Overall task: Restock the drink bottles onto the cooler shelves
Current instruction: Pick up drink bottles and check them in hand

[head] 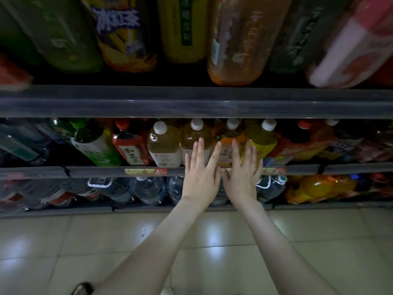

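Note:
Both my hands reach side by side toward the middle cooler shelf [95, 171]. My left hand [201, 173] has straight, spread fingers lying against a white-capped tea bottle [192, 138]. My right hand [242, 173] is flat too, its fingers over an orange-labelled bottle [226, 145] and a yellow bottle [263, 139]. Neither hand grips anything. More white-capped bottles, such as one with a pale label [162, 143], stand to the left in the same row.
The top shelf rail [191, 103] carries big bottles seen from below. A red-labelled bottle [131, 143] and a green bottle [93, 143] stand further left. Water bottles [148, 190] and orange drinks [314, 188] fill the bottom shelf. Tiled floor [85, 241] lies below.

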`<state>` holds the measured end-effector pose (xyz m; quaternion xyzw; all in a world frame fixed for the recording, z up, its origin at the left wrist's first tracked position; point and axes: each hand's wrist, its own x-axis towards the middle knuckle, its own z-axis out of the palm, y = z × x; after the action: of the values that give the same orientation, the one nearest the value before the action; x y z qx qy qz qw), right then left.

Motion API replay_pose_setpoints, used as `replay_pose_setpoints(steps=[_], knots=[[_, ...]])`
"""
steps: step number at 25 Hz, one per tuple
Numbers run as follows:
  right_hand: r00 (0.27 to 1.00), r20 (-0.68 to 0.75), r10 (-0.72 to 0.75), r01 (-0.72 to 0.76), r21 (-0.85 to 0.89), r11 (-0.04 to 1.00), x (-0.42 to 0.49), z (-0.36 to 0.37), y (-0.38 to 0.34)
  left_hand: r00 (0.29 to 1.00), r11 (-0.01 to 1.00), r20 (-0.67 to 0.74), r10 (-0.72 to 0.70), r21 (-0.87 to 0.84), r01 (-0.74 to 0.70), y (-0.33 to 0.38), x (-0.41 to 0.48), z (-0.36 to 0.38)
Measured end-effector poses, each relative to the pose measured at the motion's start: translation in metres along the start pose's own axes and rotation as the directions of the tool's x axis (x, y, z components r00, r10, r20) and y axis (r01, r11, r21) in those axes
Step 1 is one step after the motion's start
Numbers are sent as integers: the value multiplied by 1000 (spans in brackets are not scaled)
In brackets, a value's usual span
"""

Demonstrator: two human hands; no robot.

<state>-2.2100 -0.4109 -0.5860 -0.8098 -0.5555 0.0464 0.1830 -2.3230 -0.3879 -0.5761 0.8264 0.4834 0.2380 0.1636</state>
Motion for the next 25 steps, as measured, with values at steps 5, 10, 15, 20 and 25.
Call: replay_pose_setpoints(steps=[5,10,15,20,25], knots=[[995,-96,25,-23,17,1000,15,-24,91,998,996,-17,58,75,-56,58,20,60],[1000,-26,-12,13,13,1000,55,-41,161,998,977,-55,-19,212,30,95,64,100],[995,-17,-99,100,66,993,64,-41,177,994,943,-112,8,331,30,94,74,119],[993,-1,-116,115,117,986,55,-40,175,984,962,-109,-141,221,162,120,71,132],[989,133,-61,35,186,982,18,-46,159,992,986,8,-122,115,121,116,36,116]])
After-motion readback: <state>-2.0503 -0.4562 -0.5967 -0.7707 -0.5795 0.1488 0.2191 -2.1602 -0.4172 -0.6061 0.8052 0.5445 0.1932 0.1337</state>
